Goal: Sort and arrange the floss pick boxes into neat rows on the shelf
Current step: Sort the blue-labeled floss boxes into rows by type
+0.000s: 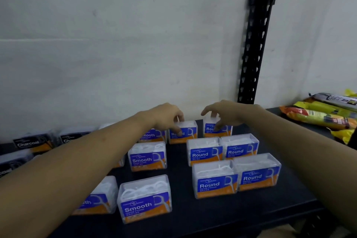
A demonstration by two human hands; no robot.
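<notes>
Beside Round boxes (pixel 204 152), snack packets (pixel 318 116).

A stockroom: slotted rack upright (pixel 255 44), rows of floss pick boxes (pixel 214 181).

**Wall, Upright and Packets at the Edges**

A white wall (pixel 116 44), scuffed and faintly stained, filled the background. A black metal upright (pixel 255 44) pierced with keyhole slots ran up it at the right. Far right lay a pile of long snack packets (pixel 316 116) in yellow, orange and red, with 1 grey-and-black packet (pixel 336 99) on top.
</notes>
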